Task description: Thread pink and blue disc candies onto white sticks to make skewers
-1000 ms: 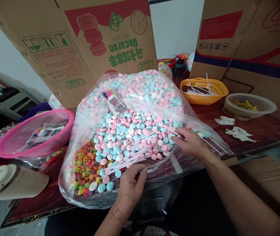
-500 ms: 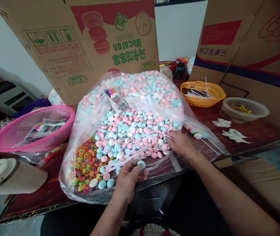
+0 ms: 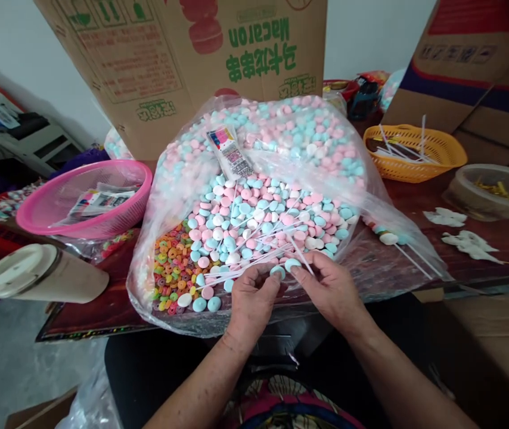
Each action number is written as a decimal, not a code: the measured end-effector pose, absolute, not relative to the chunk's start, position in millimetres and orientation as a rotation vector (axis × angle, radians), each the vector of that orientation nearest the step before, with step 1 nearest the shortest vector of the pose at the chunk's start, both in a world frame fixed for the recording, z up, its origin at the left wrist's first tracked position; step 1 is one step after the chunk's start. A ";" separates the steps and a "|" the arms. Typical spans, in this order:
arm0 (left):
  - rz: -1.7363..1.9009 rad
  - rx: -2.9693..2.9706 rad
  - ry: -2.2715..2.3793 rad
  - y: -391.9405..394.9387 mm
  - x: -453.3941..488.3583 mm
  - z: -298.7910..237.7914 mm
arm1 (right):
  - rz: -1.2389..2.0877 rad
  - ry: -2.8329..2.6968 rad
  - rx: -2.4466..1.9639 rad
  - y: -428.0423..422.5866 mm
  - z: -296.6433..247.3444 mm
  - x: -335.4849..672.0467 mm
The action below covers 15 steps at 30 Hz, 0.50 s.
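A big clear plastic bag (image 3: 373, 196) lies open on the dark red table (image 3: 419, 202), full of pink, blue and white round candies (image 3: 258, 214), with small coloured ring candies (image 3: 171, 274) at its near left. Several thin white sticks (image 3: 254, 247) rest on the candies. My left hand (image 3: 250, 298) pinches a pale blue candy (image 3: 276, 272) at the bag's near edge. My right hand (image 3: 328, 286) is right beside it, pinching a blue candy (image 3: 292, 263) and a white stick (image 3: 301, 250). The two hands nearly touch.
A pink basket (image 3: 49, 208) with printed labels stands at the left, a capped cup (image 3: 44, 277) lying in front of it. An orange basket (image 3: 415, 152) of sticks and a clear bowl (image 3: 491, 190) sit at the right. Tall cardboard boxes (image 3: 183, 53) stand behind. A skewered candy stick (image 3: 404, 250) lies right of the bag.
My right hand has come back from the candy pile with a candy and stick, meeting my left hand, which picked up a blue candy. The view has tilted down and left.
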<state>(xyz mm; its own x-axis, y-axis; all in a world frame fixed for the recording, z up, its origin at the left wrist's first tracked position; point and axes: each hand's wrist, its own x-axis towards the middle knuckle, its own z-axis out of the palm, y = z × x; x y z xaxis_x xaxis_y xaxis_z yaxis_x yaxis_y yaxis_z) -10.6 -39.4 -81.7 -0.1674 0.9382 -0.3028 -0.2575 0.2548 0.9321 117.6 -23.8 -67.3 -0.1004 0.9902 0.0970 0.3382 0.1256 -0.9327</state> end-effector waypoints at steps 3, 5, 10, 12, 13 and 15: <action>1.249 0.788 1.360 -41.4 -14.0 -83.3 | 0.696 -1.649 -1.411 -27.5 -82.0 106.0; 1.273 0.844 1.391 -41.8 -19.1 -86.1 | 0.654 -1.755 -1.339 -28.3 -87.0 103.6; 1.247 0.979 1.357 -44.9 -27.7 -89.4 | 1.269 -1.620 -1.188 -24.4 -82.3 106.2; 1.242 1.038 1.317 -47.5 -28.6 -88.3 | 1.458 -1.469 -1.180 -21.8 -81.6 106.5; 1.239 1.037 1.297 -48.6 -29.0 -87.4 | 1.508 -1.405 -1.179 -21.1 -81.9 106.3; 1.208 0.971 1.240 -49.7 -30.5 -85.2 | 1.608 -1.317 -1.164 -20.9 -82.8 106.3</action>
